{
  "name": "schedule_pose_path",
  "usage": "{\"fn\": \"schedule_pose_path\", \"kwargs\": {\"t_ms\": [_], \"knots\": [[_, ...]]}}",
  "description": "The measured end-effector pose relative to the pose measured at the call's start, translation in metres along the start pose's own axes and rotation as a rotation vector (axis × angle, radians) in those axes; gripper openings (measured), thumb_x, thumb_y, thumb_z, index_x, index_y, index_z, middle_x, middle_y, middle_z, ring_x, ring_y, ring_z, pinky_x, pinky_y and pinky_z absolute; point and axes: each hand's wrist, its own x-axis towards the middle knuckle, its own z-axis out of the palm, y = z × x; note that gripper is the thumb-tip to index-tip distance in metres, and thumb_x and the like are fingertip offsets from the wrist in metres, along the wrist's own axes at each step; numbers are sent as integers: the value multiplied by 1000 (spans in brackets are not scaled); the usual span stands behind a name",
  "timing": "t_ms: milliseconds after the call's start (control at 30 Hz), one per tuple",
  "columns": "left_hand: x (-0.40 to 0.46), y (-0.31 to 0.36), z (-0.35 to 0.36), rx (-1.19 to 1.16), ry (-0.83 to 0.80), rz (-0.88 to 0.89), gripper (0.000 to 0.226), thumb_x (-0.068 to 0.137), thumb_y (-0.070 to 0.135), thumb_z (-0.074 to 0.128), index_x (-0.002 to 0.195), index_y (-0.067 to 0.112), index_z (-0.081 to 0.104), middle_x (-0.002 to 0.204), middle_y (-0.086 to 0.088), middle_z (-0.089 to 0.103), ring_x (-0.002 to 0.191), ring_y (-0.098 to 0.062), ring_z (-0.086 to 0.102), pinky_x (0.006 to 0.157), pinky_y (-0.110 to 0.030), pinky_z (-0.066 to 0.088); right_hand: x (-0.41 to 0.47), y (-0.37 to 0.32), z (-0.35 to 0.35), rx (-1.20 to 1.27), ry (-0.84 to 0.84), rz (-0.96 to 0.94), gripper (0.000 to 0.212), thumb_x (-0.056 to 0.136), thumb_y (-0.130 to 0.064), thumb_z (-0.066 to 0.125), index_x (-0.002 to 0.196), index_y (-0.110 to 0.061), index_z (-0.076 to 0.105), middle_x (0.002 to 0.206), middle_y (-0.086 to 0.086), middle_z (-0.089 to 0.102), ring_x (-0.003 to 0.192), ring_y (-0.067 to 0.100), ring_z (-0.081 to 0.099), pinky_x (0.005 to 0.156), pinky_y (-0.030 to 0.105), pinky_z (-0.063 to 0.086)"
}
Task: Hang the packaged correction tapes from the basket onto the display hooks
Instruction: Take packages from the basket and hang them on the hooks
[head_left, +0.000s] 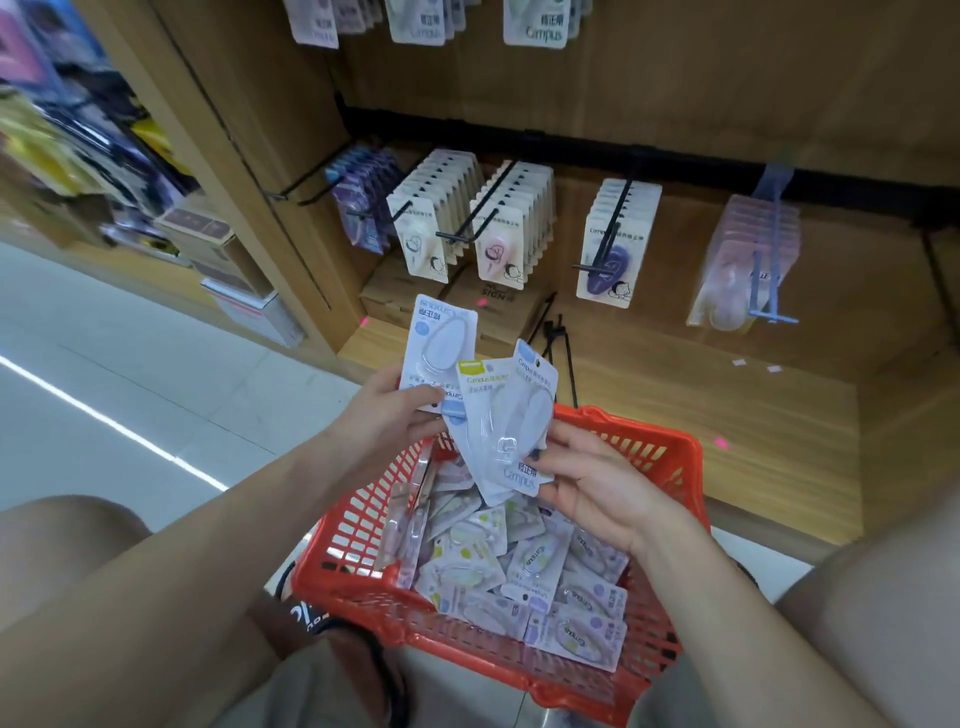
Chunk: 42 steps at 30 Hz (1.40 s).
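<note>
A red plastic basket stands on the floor between my knees, holding several packaged correction tapes. My left hand grips a blue-labelled pack held upside down above the basket. My right hand pinches two overlapping packs, one with a green tab and one with a blue tab. Black display hooks on the wooden shelf wall ahead carry rows of similar packs. An empty black hook sticks out at the left.
A purple pack row and a pink row on a blue hook hang to the right. Cardboard boxes sit on the lower wooden shelf. More packs hang above. Another shelf aisle lies at left.
</note>
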Motion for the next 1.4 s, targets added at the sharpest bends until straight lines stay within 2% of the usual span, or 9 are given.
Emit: {"fn": "schedule_pose_path", "kwargs": {"t_ms": [100,433,567,700,933,1000,1200,1300,1400], "knots": [[-2,20,-6,-29,-92,-30,31,102,-3,54,129,12,64,125,-10,75,114,-28,73,95,-38,61,1,-8,8,20,6,-56,43,97,16,50,135,-3,60,130,21,71,117,31,72,94,36,61],[-7,38,-7,190,-187,79,41,96,-12,54,118,19,69,120,-5,77,110,-24,74,86,-32,62,11,-18,34,64,-53,-150,53,87,5,64,139,-3,60,136,24,66,125,34,67,93,34,60],[2,42,-6,111,-183,116,40,101,19,65,138,32,56,131,2,73,118,-21,71,91,-36,62,15,-20,38,100,-28,-177,45,89,7,63,133,-5,67,137,25,65,124,35,67,93,34,60],[9,54,-6,-45,-154,7,35,108,46,47,138,29,58,128,-4,74,117,-27,72,90,-42,63,19,-28,42,125,-26,-192,46,89,8,65,134,-4,67,135,27,66,117,33,71,89,33,61],[17,62,-3,39,-164,-32,32,109,37,50,129,20,68,120,-6,77,109,-24,75,87,-38,64,21,-37,47,98,-73,-185,53,92,8,60,144,-3,57,139,30,62,129,41,63,102,42,57],[19,60,0,104,-134,25,31,102,37,61,128,22,68,118,-4,78,107,-24,76,92,-44,61,20,-39,48,73,-77,-184,54,93,7,59,146,-3,54,138,29,63,126,39,66,100,41,59],[21,53,8,234,-137,143,62,82,47,70,141,37,57,141,5,65,132,-28,60,115,-58,43,18,-42,50,12,-112,-165,53,95,14,55,144,-5,56,136,31,63,122,39,67,94,39,60],[21,55,6,247,-107,167,65,72,57,74,130,31,61,129,1,71,121,-25,67,109,-59,49,17,-44,49,-17,-92,-176,55,93,12,59,145,-6,55,137,29,64,124,40,66,97,41,60],[26,57,0,143,-26,178,46,76,50,76,109,22,60,110,-11,75,95,-33,75,93,-65,54,19,-48,51,-31,-17,-227,58,88,7,63,144,-10,56,138,22,66,124,37,67,96,40,61]]}}
